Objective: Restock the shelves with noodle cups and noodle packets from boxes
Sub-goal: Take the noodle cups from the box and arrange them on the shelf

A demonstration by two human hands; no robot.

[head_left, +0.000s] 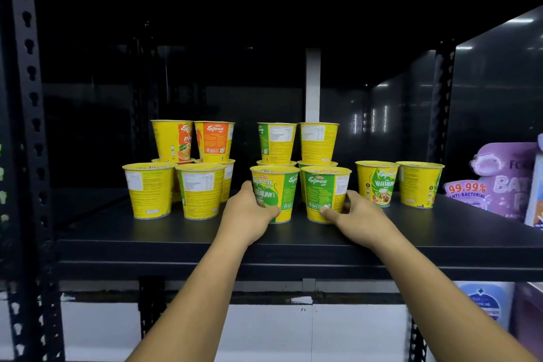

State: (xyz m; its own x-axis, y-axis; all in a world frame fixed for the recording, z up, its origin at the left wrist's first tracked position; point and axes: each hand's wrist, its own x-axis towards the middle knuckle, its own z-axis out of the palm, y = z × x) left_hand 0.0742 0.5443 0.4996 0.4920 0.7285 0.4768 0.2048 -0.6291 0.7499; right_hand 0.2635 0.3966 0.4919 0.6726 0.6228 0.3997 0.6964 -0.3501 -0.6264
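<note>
Several yellow noodle cups stand on a black shelf (293, 238). My left hand (249, 211) grips a yellow-green vegetarian cup (277, 188) at the front middle. My right hand (355, 214) grips the green-labelled cup (324, 191) right beside it. Both cups rest on the shelf board. Behind them two more green cups (277, 142) are stacked on others. To the left, orange-labelled cups (214, 141) sit stacked behind two yellow cups (150, 189). Two vegetarian cups (377, 182) stand apart on the right.
A perforated black upright (29, 114) bounds the shelf on the left, another (440, 103) stands at the back right. Purple anti-bacterial packs (499, 179) fill the right end. Below the shelf are white panels (264, 329) and a blue pack (484, 300).
</note>
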